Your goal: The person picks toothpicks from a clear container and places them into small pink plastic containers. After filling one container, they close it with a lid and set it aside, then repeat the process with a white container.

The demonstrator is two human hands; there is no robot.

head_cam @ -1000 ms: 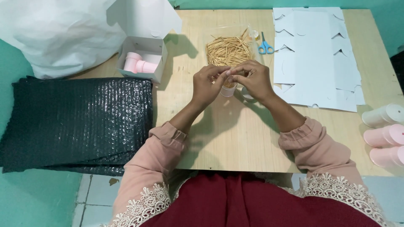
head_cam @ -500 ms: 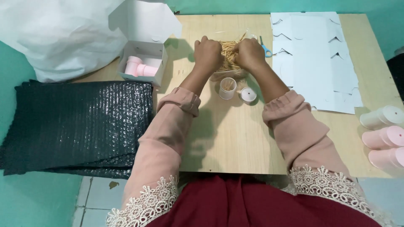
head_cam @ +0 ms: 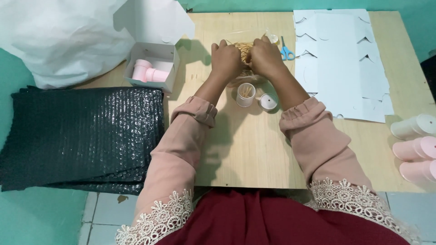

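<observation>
Since a second ago my hands left the small clear plastic cup (head_cam: 245, 95) | left hand (head_cam: 225, 60) and right hand (head_cam: 266, 57) now clenched on pale toothpick pile (head_cam: 245, 47) | cup just behind my wrists, beside its round lid (head_cam: 268, 101).

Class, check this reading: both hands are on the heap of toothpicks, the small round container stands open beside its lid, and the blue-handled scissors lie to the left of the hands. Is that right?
One detail is wrong. In the head view the scissors lie to the right of the hands, not the left. The rest holds: left hand and right hand rest on the toothpicks, and the small round container stands open beside its lid.
</observation>
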